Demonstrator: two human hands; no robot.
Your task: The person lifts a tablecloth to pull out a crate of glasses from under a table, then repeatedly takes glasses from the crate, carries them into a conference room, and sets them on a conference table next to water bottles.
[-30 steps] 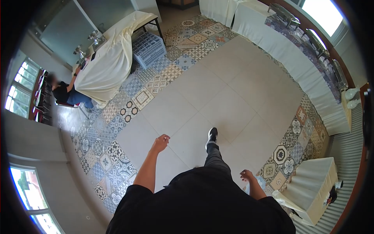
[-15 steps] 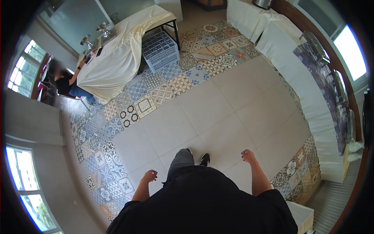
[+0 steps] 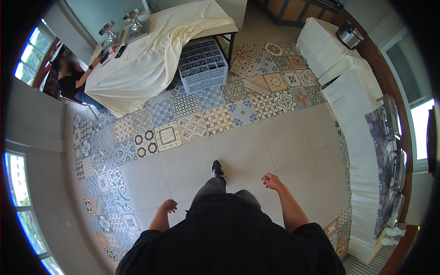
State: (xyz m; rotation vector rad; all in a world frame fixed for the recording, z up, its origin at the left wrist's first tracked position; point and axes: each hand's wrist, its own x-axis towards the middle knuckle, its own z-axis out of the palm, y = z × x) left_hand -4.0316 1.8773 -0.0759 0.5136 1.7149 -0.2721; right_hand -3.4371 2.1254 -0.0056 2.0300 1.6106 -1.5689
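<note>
My left hand (image 3: 169, 206) hangs low at my left side over the tiled floor. Its fingers are loosely bent and a little apart, with nothing in them. Farther forward on the other side is my right hand (image 3: 272, 181), its fingers curled in toward the palm and no object showing in it. Neither hand touches anything. Between them, one dark shoe (image 3: 217, 168) is planted on the plain grey tiles (image 3: 188, 167).
Ahead, a blue-grey glass rack (image 3: 204, 75) stands by a cloth-draped table (image 3: 142, 75) bearing metal stands (image 3: 134, 19). A seated person (image 3: 71, 80) is at its left end. A long white-clothed counter (image 3: 362, 151) with chafing dishes (image 3: 394, 169) runs along the right.
I have stepped forward, and the rack and draped table appear nearer. My view has turned slightly. A different foot is now in front, and both hands have swung a little.
</note>
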